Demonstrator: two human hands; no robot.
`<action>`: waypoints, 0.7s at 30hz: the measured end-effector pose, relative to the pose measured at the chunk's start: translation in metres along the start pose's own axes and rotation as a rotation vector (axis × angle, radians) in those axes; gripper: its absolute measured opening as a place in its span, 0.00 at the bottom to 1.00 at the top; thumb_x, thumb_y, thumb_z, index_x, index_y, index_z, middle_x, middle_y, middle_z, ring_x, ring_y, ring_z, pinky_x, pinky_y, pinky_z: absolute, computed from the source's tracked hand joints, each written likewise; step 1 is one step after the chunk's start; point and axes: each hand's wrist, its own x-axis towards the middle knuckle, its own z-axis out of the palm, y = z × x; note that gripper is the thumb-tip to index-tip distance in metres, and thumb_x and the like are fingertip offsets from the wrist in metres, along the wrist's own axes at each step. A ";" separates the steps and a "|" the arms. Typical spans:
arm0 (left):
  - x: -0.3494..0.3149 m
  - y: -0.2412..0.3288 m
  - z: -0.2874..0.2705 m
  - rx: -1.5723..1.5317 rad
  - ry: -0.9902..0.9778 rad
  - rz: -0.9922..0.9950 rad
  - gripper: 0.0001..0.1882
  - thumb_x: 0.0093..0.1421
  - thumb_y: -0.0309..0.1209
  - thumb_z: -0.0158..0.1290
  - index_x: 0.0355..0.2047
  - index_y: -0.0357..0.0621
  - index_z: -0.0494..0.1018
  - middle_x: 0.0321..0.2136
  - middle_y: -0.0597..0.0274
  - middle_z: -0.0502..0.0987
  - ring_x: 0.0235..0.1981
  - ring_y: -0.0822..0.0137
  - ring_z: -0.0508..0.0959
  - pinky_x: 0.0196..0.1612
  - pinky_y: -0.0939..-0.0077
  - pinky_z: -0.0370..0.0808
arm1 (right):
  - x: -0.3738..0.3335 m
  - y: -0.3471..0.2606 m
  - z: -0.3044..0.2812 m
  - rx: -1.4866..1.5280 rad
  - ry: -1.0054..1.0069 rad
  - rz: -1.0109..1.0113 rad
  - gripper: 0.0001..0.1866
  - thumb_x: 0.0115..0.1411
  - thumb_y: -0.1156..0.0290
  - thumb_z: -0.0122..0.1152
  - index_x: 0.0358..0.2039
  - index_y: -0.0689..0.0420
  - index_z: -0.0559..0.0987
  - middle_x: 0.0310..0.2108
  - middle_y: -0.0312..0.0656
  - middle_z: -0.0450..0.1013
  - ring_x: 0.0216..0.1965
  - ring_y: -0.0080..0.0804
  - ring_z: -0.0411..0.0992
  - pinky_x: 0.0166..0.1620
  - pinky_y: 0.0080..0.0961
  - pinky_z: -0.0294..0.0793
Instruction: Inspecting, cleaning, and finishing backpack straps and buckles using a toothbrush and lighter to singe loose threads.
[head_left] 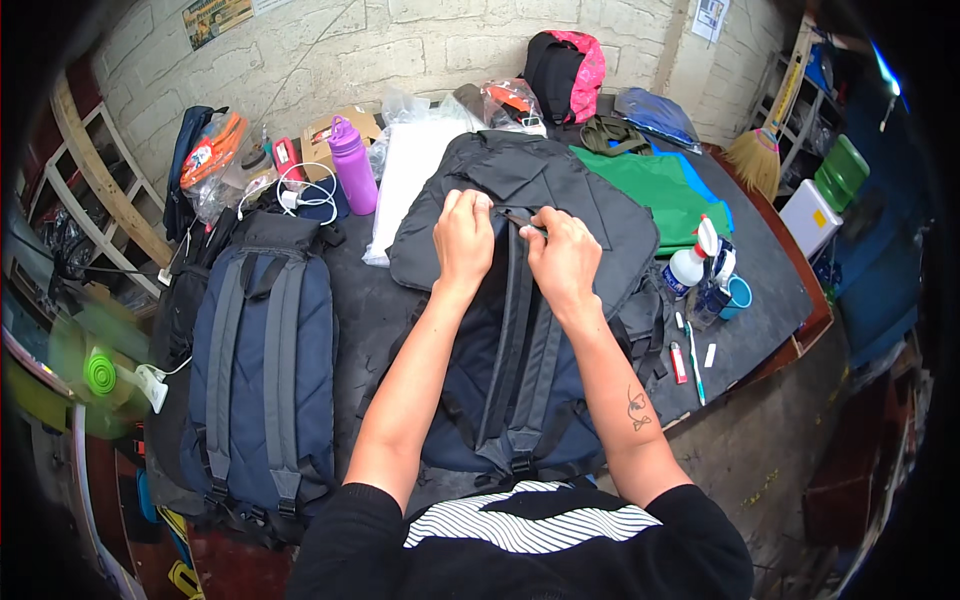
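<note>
A large backpack in dark navy and black [620,225] lies on the table in front of me, its grey shoulder straps [545,370] running toward me. My left hand [465,240] is closed, thumb and fingers pinching black fabric near the top of the straps. Close beside it, my right hand [562,255] is closed round a small dark pointed tool [518,219], its tip directed at the left hand. The fingers cover most of the tool, so its kind is unclear. To the left lies a similar navy backpack [260,350] with grey straps facing up.
A purple bottle [353,168] and white cable stand at the back left. Right of the work are a spray bottle [690,260], a blue cup [737,296], a toothbrush [696,365] and green fabric [640,195]. A blurred green fan [100,370] is at far left.
</note>
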 end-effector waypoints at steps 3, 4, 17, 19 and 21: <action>0.000 0.010 -0.001 -0.046 -0.108 -0.124 0.08 0.60 0.26 0.47 0.27 0.35 0.73 0.25 0.53 0.72 0.25 0.54 0.74 0.29 0.66 0.68 | 0.002 0.000 -0.001 -0.034 -0.010 0.020 0.08 0.46 0.70 0.66 0.23 0.57 0.74 0.23 0.40 0.72 0.28 0.39 0.72 0.32 0.35 0.71; 0.000 0.010 -0.001 -0.044 -0.108 -0.124 0.08 0.60 0.26 0.47 0.27 0.35 0.73 0.25 0.53 0.72 0.25 0.54 0.74 0.29 0.66 0.68 | 0.003 -0.002 -0.002 -0.040 -0.041 0.031 0.08 0.46 0.70 0.65 0.24 0.57 0.75 0.25 0.40 0.74 0.29 0.40 0.72 0.33 0.34 0.71; -0.005 0.005 0.006 0.104 -0.066 0.028 0.02 0.57 0.24 0.50 0.29 0.40 0.71 0.29 0.55 0.71 0.29 0.50 0.75 0.30 0.61 0.71 | 0.005 -0.003 0.010 -0.016 -0.056 0.017 0.08 0.46 0.71 0.65 0.25 0.58 0.75 0.25 0.40 0.75 0.29 0.41 0.72 0.33 0.36 0.71; -0.004 0.002 0.008 0.101 -0.086 0.012 0.02 0.58 0.25 0.50 0.29 0.40 0.71 0.29 0.55 0.71 0.30 0.50 0.75 0.31 0.61 0.71 | 0.003 0.002 0.015 -0.005 -0.076 0.043 0.08 0.47 0.70 0.65 0.26 0.58 0.75 0.26 0.41 0.75 0.29 0.42 0.73 0.33 0.36 0.71; 0.000 -0.003 0.007 0.083 -0.021 0.028 0.04 0.59 0.28 0.49 0.28 0.41 0.70 0.29 0.54 0.71 0.31 0.49 0.75 0.33 0.60 0.71 | 0.001 0.005 0.014 0.004 -0.096 0.071 0.08 0.48 0.70 0.65 0.27 0.58 0.75 0.26 0.42 0.75 0.30 0.42 0.73 0.33 0.36 0.71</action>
